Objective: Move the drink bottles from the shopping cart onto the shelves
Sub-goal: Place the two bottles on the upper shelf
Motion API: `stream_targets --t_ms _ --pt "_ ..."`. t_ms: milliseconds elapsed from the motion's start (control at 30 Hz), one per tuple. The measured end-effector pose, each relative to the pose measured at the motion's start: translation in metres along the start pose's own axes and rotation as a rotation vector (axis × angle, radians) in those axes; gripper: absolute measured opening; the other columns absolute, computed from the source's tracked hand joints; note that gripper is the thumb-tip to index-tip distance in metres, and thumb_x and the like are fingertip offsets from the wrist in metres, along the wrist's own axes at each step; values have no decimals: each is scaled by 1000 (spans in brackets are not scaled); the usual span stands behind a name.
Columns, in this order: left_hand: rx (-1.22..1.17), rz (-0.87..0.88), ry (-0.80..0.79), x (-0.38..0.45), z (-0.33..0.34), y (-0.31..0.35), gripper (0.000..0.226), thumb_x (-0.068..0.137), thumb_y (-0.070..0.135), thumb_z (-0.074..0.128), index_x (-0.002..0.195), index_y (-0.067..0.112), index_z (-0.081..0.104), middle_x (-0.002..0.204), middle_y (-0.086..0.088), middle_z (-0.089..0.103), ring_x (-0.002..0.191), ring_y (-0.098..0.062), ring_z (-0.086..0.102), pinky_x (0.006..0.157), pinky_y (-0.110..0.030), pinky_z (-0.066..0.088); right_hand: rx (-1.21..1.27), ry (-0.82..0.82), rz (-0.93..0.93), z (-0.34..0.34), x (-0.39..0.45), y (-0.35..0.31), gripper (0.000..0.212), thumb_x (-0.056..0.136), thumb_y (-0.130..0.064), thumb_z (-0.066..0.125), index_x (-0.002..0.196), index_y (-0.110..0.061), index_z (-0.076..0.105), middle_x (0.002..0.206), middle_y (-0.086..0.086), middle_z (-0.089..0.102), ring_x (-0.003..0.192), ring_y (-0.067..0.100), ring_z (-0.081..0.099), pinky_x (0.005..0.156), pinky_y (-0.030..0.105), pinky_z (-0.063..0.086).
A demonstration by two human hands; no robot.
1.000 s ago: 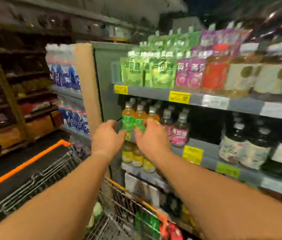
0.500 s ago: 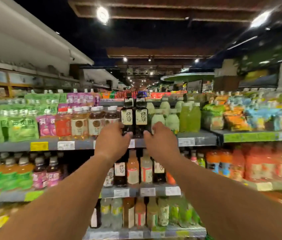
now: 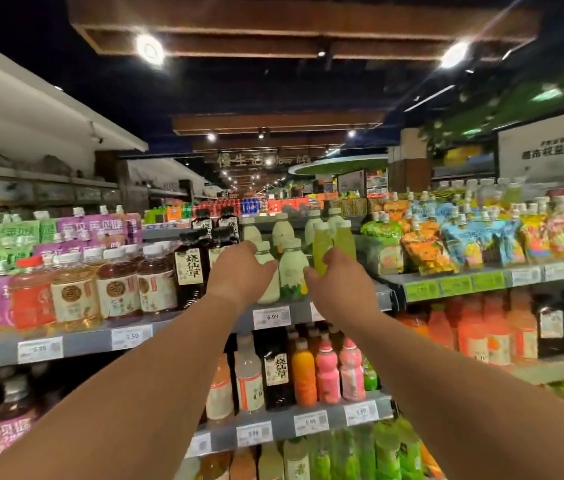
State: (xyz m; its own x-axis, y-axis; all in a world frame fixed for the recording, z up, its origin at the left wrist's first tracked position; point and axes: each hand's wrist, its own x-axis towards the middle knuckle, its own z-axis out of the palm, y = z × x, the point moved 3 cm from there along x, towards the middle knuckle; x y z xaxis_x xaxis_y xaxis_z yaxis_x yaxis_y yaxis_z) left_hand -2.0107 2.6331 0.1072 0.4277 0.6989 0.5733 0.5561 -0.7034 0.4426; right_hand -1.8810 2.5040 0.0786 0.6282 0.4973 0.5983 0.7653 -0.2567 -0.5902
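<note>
My left hand (image 3: 239, 271) reaches to the upper shelf (image 3: 204, 327), its fingers curled round the left side of a pale milky bottle (image 3: 270, 289) with a white cap. My right hand (image 3: 341, 289) pinches the lower part of a yellow-green bottle (image 3: 320, 249) between thumb and fingers. Another pale milky bottle (image 3: 292, 271) stands on the shelf between the two hands. Dark bottles (image 3: 188, 268) with cream labels stand just left of my left hand. The shopping cart is out of view.
Amber and red tea bottles (image 3: 114, 289) fill the upper shelf at left, and drink pouches (image 3: 446, 240) fill the shelf at right. The lower shelf (image 3: 284, 424) holds orange, pink and dark bottles. Price tags (image 3: 271, 317) line the shelf edges.
The view swung right and up, from the cart and the orange bottles to the upper shelf. Both hands moved right, past the dark bottles to the pale and yellow-green bottles.
</note>
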Motion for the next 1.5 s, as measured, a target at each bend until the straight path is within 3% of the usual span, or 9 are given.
stream_targets --t_ms 133,267,533,733,833,1100,1233,1400,1500 --pt "6 60 -8 34 22 11 56 91 49 60 135 14 54 125 -4 62 96 -19 57 76 -27 41 -17 33 -1 19 30 13 33 89 -44 54 107 -17 52 96 3 57 78 24 55 64 33 40" --pt "-21 106 -19 66 45 36 55 90 49 60 133 16 55 129 -4 59 112 -23 58 86 -32 48 -24 61 0 28 63 30 26 90 -43 54 100 -20 46 87 -2 48 74 22 49 62 33 36" --pt "-64 145 -18 128 99 105 53 86 42 65 130 15 55 129 -10 57 114 -29 56 90 -34 48 -47 108 -28 28 149 76 37 91 -42 54 111 -11 50 109 11 58 95 33 60 67 35 40" --pt "-120 -70 -170 167 158 137 78 91 24 59 155 10 17 152 -18 32 136 -36 38 109 -42 38 24 -14 -6 38 215 119 31 82 -24 60 102 -14 39 105 14 60 89 33 59 62 34 39" --pt "-88 -218 -154 180 176 129 66 91 21 55 148 4 27 146 -21 37 129 -38 44 104 -45 44 97 -97 -25 53 238 137 34 83 -30 62 99 -17 35 108 14 60 80 27 50 63 32 33" --pt "-67 -420 -68 179 196 102 52 94 22 56 139 3 39 133 -18 55 116 -35 56 84 -36 46 162 -318 -59 85 260 147 45 85 -28 63 119 -10 40 113 16 62 102 36 59 72 34 42" --pt "-106 -407 31 168 195 107 41 90 32 67 123 12 53 121 -11 61 101 -29 59 72 -32 42 172 -233 -80 80 257 147 37 85 -32 69 101 -13 41 110 15 63 100 35 60 68 33 39" --pt "-263 -285 147 154 162 125 36 87 32 69 118 18 57 112 -3 64 99 -25 61 77 -34 48 161 -26 -218 40 245 131 36 83 -36 68 94 -18 38 91 6 60 79 28 56 60 33 37" --pt "-313 -195 220 142 120 141 13 88 35 66 96 29 58 90 9 60 82 -13 58 63 -29 41 203 116 -336 1 230 101 34 82 -43 65 94 -22 41 86 -4 54 74 20 50 60 34 38"
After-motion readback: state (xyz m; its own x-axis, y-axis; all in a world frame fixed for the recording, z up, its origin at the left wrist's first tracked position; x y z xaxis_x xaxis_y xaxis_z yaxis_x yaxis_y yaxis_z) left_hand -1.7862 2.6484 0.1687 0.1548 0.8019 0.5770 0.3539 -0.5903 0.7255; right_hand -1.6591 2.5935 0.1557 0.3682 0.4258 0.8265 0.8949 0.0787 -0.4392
